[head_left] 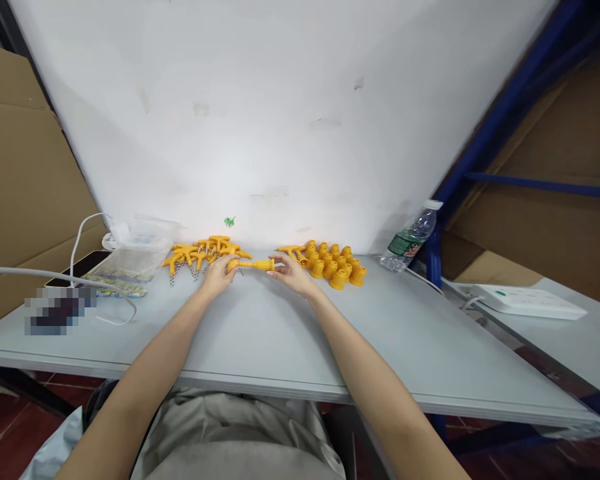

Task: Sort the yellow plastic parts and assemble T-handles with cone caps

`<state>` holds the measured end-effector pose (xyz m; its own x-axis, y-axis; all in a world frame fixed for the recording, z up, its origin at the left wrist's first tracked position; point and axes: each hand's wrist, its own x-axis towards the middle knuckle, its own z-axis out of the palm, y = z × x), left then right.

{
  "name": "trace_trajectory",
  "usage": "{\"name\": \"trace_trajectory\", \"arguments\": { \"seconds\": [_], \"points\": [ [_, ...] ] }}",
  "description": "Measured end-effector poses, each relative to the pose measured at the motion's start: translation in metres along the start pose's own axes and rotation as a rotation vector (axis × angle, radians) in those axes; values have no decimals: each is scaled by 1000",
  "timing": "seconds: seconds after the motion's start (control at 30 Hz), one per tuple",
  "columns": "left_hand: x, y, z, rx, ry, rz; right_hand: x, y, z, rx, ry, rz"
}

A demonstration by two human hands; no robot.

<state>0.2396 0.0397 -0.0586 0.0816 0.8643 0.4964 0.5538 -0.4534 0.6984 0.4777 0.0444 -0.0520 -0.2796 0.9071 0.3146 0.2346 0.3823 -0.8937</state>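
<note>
Just above the table, a yellow corkscrew point(243, 264) lies level between my two hands. My left hand point(219, 276) closes on its left end, the ribbed part. On the right end, a yellow bell-shaped cap point(265, 265) with a flared rim lines up with the corkscrew; the fingers of my right hand point(293, 273) pinch that rim. Whether the cap is fully seated cannot be made out. Behind my left hand lies a pile of yellow T-handled corkscrews point(185, 252) with bare metal spirals. Beyond my right hand stand several yellow caps point(337, 279) in a cluster.
Clear plastic bags point(143, 257), a dark phone-like slab point(80, 267) and a white cable point(130, 310) lie at the left. A plastic bottle point(410, 239) leans at the back right. A white power strip point(530, 301) rests on the neighbouring surface. A white panel point(290, 120) closes the back.
</note>
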Motion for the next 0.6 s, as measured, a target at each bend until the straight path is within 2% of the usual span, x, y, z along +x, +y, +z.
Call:
{"name": "trace_trajectory", "arguments": {
  "seconds": [0.1,0.2,0.37,0.47,0.6],
  "points": [
    [-1,1,-1,32,-11,34,-3,-7,-2,81,-32,37],
    [-2,3,-1,31,-30,56,-7,-15,0,99,-46,139],
    [-4,4,2,-31,-59,13,-9,-23,7,71,41,299],
    [-3,4,3,-58,-32,-7,-7,-24,8,43,73,258],
    [-2,3,2,-56,-16,-21,-6,-23,2,102,49,107]
  ]
}}
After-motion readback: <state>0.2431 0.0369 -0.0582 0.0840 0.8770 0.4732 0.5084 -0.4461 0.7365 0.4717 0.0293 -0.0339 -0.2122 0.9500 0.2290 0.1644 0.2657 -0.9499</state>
